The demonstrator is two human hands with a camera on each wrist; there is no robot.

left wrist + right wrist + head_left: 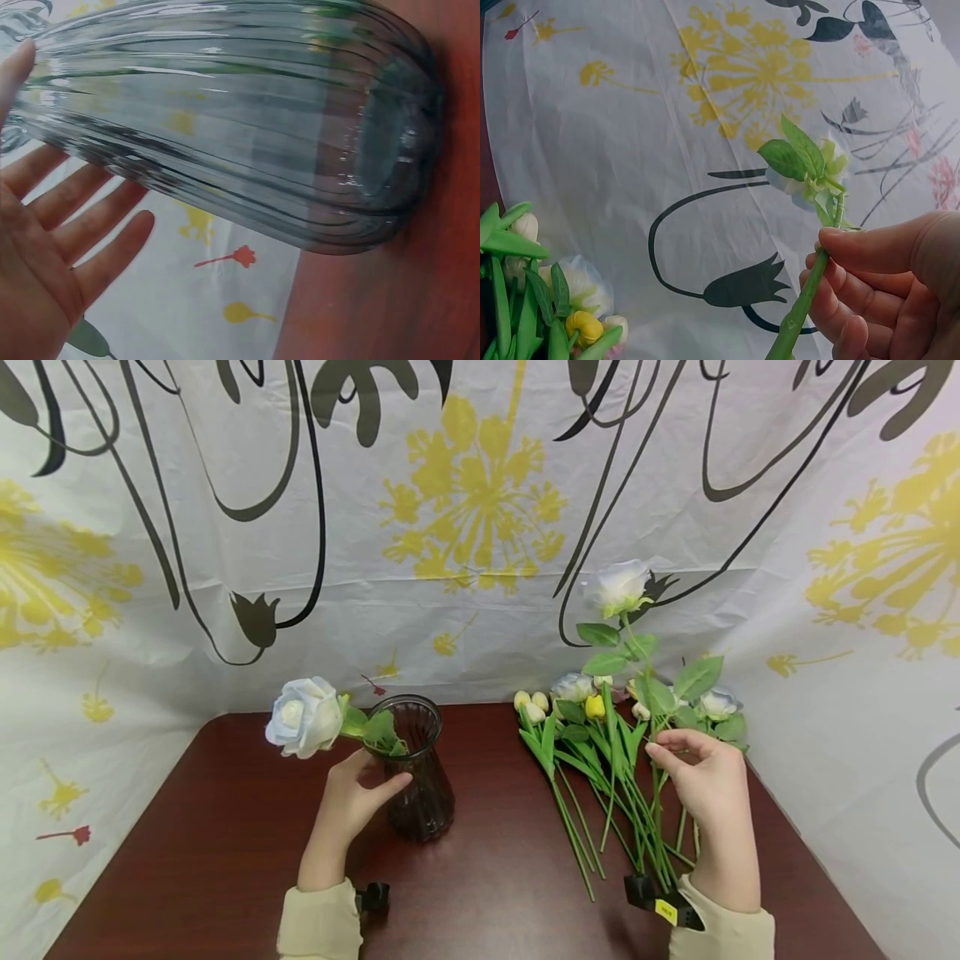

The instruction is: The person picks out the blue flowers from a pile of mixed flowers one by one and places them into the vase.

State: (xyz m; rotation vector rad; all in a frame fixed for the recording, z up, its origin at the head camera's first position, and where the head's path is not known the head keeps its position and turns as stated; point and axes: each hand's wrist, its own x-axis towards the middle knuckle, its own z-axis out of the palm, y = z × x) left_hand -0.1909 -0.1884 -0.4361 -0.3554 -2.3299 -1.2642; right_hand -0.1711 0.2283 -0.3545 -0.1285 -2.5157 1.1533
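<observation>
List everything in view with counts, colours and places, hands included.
Vase: one, dark translucent, table's left half
Vase rose: one, bluish white, leaning over the rim
Held rose: one, bluish white, raised at right
Loose flowers: several, white, yellow, bluish, table's right
Table: one, reddish brown, beneath
Cloth: count unclear, white printed, behind
Wrist devices: two, black, at wrists
Sleeves: two, beige, forearms
Left hand: one, bare, holding vase
Right hand: one, bare, pinching raised stem
</observation>
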